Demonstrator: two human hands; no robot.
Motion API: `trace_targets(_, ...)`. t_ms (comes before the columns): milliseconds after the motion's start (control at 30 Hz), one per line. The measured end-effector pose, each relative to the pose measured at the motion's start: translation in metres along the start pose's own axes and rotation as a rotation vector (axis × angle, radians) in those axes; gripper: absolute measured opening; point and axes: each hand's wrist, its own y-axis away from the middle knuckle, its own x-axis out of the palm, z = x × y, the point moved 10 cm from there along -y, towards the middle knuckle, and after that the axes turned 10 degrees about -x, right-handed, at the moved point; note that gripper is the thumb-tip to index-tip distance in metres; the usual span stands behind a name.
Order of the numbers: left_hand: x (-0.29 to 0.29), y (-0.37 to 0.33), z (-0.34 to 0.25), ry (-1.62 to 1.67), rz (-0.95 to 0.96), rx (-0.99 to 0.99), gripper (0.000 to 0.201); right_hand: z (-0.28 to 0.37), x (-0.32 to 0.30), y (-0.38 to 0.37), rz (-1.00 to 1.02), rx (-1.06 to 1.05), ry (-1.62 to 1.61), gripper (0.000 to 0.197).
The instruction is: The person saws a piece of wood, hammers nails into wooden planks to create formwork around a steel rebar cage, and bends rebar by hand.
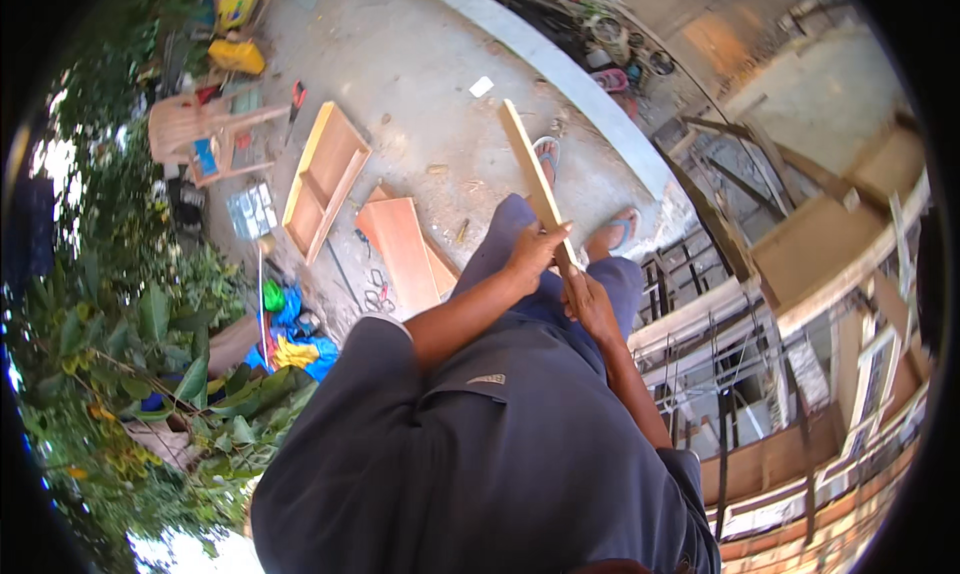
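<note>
At the frame's centre, the left hand [535, 257] and right hand [592, 302] each have their grip clamped on a wooden strip [530, 164], an open wooden box [334, 161] lying upper left.

Long narrow wooden strip [536, 177], aslant in hands [533, 257]

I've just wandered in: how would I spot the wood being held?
Start at the grey concrete floor, then find the left hand and right hand in front of the dark shirt. They grip a long, narrow wooden strip, held up, unlike the wider boards lying on the floor.
</note>
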Motion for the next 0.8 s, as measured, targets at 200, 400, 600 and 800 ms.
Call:
trace_targets(200, -0.083, -0.034, -0.011, 0.17, -0.045, -0.019, 0.03, -0.023, 0.051, -0.035, 0.117, 0.162, -0.042, 0.066)
trace_targets(400, -0.206, -0.055, -0.052, 0.467, -0.041, -0.209, 0.034, -0.026, 0.032, -0.1, -0.157, 0.242, 0.246, 0.07)
trace_targets(600, -0.364, -0.075, -0.097, 0.761, -0.031, -0.113, 0.029, 0.033, 0.07, -0.197, -0.169, 0.25, 0.595, 0.054)
trace_targets(800, -0.531, -0.059, -0.122, 0.666, -0.542, 0.164, 0.044, 0.147, 0.116, -0.304, -0.24, -0.016, 0.772, 0.045)
